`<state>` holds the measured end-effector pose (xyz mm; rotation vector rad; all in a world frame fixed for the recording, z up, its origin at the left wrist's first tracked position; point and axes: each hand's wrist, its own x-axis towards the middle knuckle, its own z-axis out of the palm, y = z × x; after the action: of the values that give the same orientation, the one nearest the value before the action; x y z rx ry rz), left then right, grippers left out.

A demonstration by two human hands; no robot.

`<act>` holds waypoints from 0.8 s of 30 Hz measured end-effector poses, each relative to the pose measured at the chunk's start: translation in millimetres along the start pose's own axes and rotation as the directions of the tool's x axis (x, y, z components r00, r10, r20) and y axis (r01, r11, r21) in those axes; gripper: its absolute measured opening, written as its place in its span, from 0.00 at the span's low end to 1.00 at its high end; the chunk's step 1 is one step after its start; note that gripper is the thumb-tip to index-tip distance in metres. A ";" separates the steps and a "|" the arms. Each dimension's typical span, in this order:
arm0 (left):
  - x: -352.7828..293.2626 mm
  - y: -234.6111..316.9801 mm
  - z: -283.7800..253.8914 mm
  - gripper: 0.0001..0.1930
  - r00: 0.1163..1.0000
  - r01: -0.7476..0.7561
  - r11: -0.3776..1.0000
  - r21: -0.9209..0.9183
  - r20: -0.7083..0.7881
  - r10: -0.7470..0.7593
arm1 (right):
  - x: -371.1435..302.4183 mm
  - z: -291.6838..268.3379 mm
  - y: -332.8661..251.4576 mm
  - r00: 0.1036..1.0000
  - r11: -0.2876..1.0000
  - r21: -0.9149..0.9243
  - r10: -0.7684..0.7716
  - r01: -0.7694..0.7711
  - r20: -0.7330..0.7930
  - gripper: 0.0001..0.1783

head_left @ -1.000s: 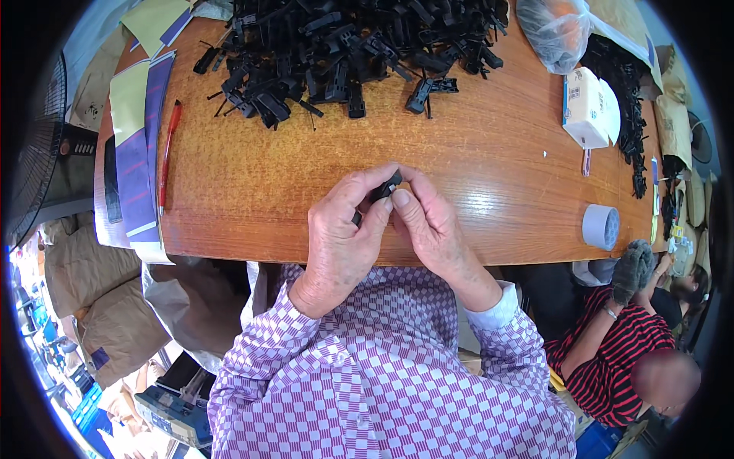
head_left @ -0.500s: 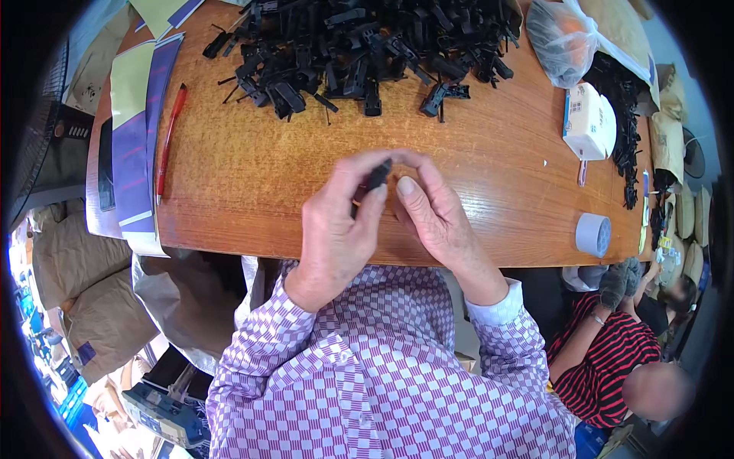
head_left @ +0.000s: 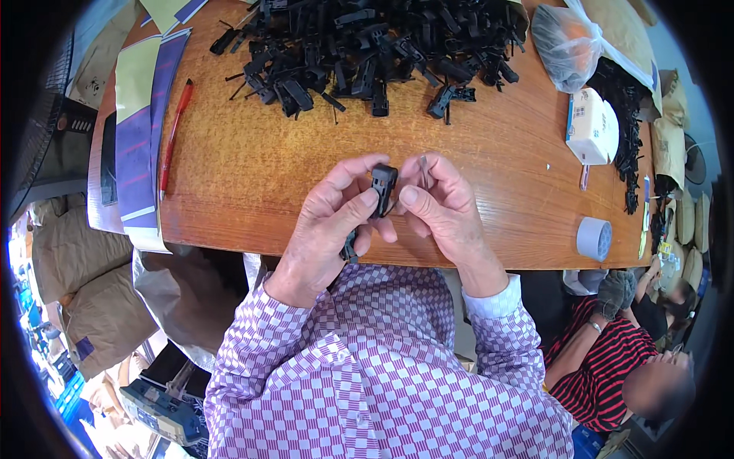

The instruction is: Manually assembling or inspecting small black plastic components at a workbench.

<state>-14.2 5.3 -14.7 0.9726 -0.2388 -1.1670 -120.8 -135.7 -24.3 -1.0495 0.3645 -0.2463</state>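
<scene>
Between the thumb and fingers of my left hand (head_left: 327, 223) is a black plastic part (head_left: 384, 187), boxy with small slots on its face. Another dark piece (head_left: 350, 246) shows at the heel of that hand, partly hidden. My right hand (head_left: 446, 200) faces it, pinching a small thin metal-looking blade or strip (head_left: 424, 170) between thumb and forefinger; its exact kind is too small to make out. Both hands hover just over the table's near edge. Beyond them lies a large heap of similar black plastic parts (head_left: 367, 57).
The brown wooden table (head_left: 252, 183) carries a red pen (head_left: 176, 138) and purple-yellow printed sheets (head_left: 136, 164) on the left. On the right are a tissue pack (head_left: 590, 126), a tape roll (head_left: 593, 238), a plastic bag (head_left: 567, 47) and more black parts (head_left: 628, 153). A person in red-black stripes (head_left: 604, 352) sits at right.
My left hand has turned, bringing the black part upright into view. The right hand has turned too, and the thin strip in its pinch now shows. The view has shifted slightly.
</scene>
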 end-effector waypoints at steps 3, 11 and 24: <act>1.3 -1.8 7.2 0.20 0.999 -0.030 0.997 0.071 0.021 0.029 | -0.6 0.8 -2.0 1.000 0.998 0.056 0.013 -0.014 0.018 0.10; 5.3 -14.5 15.7 0.26 0.978 -0.200 0.835 0.512 0.158 0.138 | -10.5 -20.0 3.5 0.993 0.996 -0.068 0.070 -0.064 0.092 0.07; 5.3 -13.7 4.6 0.19 0.989 -0.134 0.873 0.468 0.112 0.092 | -25.4 -1.9 -4.7 0.999 0.866 -0.499 0.038 -0.033 0.000 0.12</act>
<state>-23.9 -2.4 -23.9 1.3187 -0.6692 -1.0618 -144.9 -130.1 -16.5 -1.5548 0.4517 -0.1121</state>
